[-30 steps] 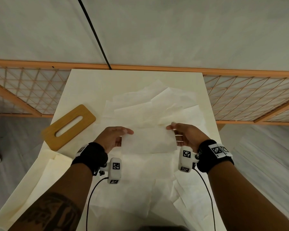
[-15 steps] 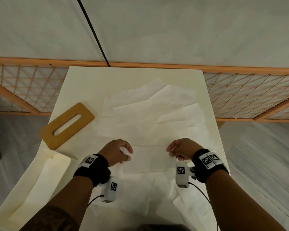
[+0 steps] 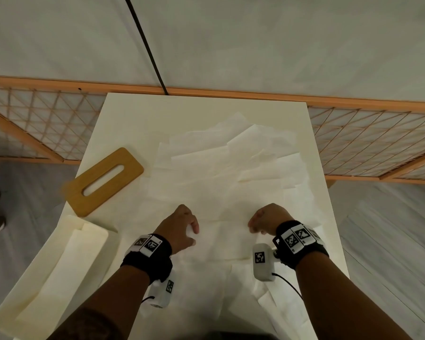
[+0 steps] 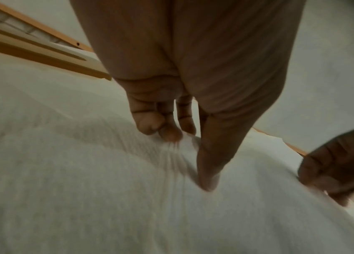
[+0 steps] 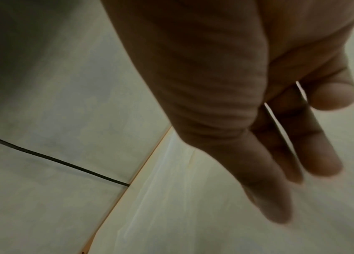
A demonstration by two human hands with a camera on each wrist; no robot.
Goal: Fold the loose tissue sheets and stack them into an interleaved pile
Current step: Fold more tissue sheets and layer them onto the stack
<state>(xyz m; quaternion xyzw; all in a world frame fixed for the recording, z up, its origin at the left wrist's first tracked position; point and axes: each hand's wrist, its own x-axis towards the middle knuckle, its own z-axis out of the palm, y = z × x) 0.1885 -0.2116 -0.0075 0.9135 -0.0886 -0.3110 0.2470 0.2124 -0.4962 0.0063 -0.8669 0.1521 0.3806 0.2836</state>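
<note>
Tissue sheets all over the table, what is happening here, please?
A person is folding tissue sheets at a white table. Both hands are down on one folded sheet near the front edge: the left hand at its left end, the right hand at its right end, fingertips on the paper. Many loose sheets lie spread behind it. On the left are a wooden lid with a slot and a cream box.
</note>
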